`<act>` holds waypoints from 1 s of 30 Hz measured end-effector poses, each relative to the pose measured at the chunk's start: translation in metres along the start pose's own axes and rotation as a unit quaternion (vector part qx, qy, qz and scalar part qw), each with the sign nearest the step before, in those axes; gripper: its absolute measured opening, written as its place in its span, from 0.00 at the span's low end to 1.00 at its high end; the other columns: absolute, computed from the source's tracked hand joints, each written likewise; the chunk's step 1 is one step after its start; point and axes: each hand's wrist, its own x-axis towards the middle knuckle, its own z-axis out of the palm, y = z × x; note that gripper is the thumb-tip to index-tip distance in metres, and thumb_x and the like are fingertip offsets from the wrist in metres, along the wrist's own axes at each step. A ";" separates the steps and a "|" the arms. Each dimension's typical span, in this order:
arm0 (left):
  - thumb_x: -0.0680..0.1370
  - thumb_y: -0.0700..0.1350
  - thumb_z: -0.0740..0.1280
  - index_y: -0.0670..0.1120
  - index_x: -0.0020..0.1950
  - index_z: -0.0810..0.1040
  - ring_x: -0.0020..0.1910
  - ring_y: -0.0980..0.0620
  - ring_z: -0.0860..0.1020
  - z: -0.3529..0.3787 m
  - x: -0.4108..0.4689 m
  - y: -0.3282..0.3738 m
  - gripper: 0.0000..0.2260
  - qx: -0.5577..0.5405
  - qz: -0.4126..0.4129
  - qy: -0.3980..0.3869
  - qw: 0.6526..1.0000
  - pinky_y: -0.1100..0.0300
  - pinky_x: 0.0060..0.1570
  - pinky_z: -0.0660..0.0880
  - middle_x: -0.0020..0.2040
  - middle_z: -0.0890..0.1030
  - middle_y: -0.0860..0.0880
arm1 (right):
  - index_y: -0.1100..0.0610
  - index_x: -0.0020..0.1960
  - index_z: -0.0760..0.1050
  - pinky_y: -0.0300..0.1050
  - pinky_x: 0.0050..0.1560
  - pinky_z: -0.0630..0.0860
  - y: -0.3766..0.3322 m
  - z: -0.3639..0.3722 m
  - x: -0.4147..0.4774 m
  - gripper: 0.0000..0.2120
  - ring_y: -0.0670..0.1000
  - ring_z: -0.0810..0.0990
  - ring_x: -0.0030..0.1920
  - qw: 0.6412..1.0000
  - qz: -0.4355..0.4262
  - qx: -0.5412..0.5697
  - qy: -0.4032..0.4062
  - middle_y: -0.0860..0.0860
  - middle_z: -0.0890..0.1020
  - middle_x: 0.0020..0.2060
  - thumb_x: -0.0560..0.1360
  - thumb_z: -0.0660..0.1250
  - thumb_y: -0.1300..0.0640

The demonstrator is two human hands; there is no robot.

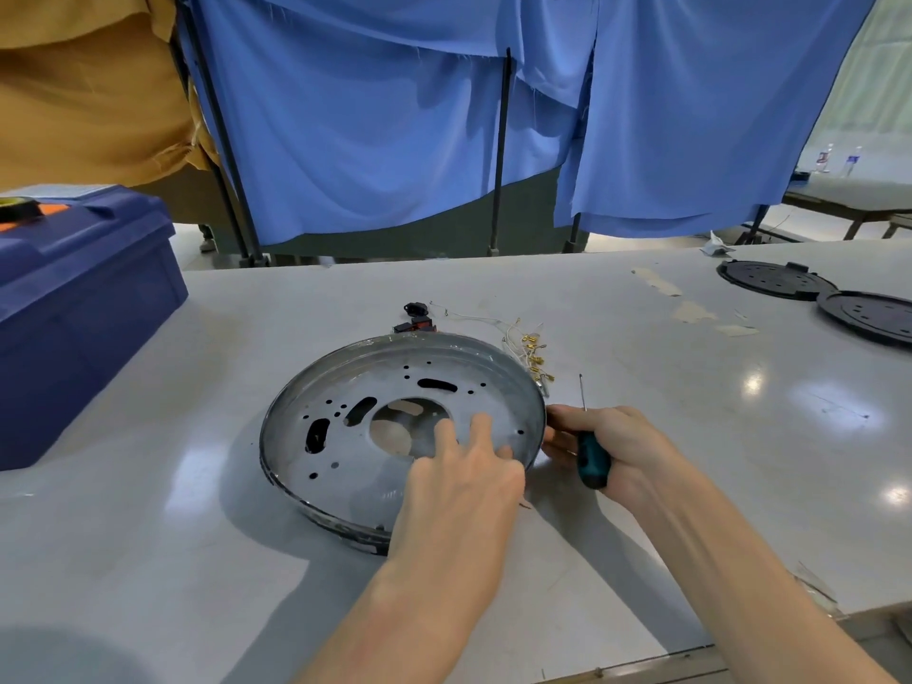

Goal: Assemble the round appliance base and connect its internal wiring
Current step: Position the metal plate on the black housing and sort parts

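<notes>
Centrally on the pale grey table (691, 397) sits the round grey metal appliance base (493, 387), a shallow pan with a raised rim, a large middle opening and several slots and holes. The left hand (459, 471) lies flat inside it, fingers straight and spread, fingertips resting beside the middle opening and gripping nothing. The right hand (612, 446) is curled round the teal-handled screwdriver (589, 461), its thin shaft pointing away, while its fingertips touch the pan's right rim. Just behind the pan lie thin white wires with brass terminals (530, 345) and small black and red parts (417, 325). A blue plastic toolbox (84, 298) stands at left; two black round plastic discs (775, 278) lie far right.
</notes>
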 end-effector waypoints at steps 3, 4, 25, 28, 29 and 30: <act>0.46 0.47 0.84 0.51 0.31 0.79 0.40 0.47 0.78 -0.014 0.000 -0.005 0.20 -0.003 -0.026 0.013 1.000 0.64 0.25 0.42 0.40 0.76 0.48 | 0.66 0.47 0.78 0.50 0.34 0.79 -0.007 0.003 0.002 0.04 0.49 0.83 0.28 1.000 0.017 0.004 -0.012 0.56 0.84 0.32 0.76 0.65 0.70; 0.46 0.46 0.83 0.51 0.29 0.79 0.43 0.45 0.80 -0.012 0.000 -0.006 0.18 -0.001 -0.027 0.036 0.999 0.65 0.22 0.47 0.42 0.78 0.47 | 0.65 0.47 0.78 0.52 0.35 0.79 -0.008 0.004 0.003 0.04 0.50 0.84 0.29 1.000 0.019 0.000 -0.012 0.55 0.84 0.32 0.76 0.65 0.69; 0.68 0.31 0.75 0.53 0.44 0.85 0.34 0.56 0.80 -0.007 0.017 -0.078 0.16 -0.630 -0.140 0.153 0.749 0.66 0.39 0.78 0.36 0.80 0.53 | 0.71 0.45 0.75 0.49 0.21 0.78 -0.001 0.002 0.001 0.06 0.55 0.81 0.23 1.000 0.028 0.012 0.001 0.60 0.81 0.27 0.78 0.60 0.71; 0.70 0.29 0.73 0.53 0.44 0.85 0.33 0.55 0.79 -0.004 0.020 -0.077 0.17 -0.639 -0.141 0.116 0.747 0.64 0.40 0.77 0.37 0.79 0.53 | 0.71 0.44 0.75 0.49 0.21 0.78 -0.001 0.003 0.001 0.07 0.54 0.80 0.22 0.999 0.030 0.018 -0.003 0.60 0.81 0.26 0.78 0.60 0.71; 0.71 0.28 0.71 0.52 0.46 0.85 0.35 0.52 0.81 -0.004 0.021 -0.077 0.18 -0.630 -0.136 0.102 0.758 0.62 0.43 0.78 0.39 0.80 0.51 | 0.71 0.44 0.75 0.49 0.22 0.78 -0.002 0.003 0.000 0.07 0.54 0.80 0.22 0.999 0.033 0.018 -0.005 0.59 0.81 0.26 0.78 0.60 0.71; 0.72 0.28 0.69 0.51 0.48 0.84 0.37 0.50 0.82 -0.005 0.022 -0.076 0.17 -0.625 -0.125 0.084 0.766 0.61 0.44 0.78 0.42 0.80 0.49 | 0.71 0.44 0.75 0.50 0.22 0.79 -0.002 0.004 0.000 0.07 0.54 0.80 0.22 0.999 0.034 0.018 -0.006 0.59 0.81 0.27 0.78 0.60 0.71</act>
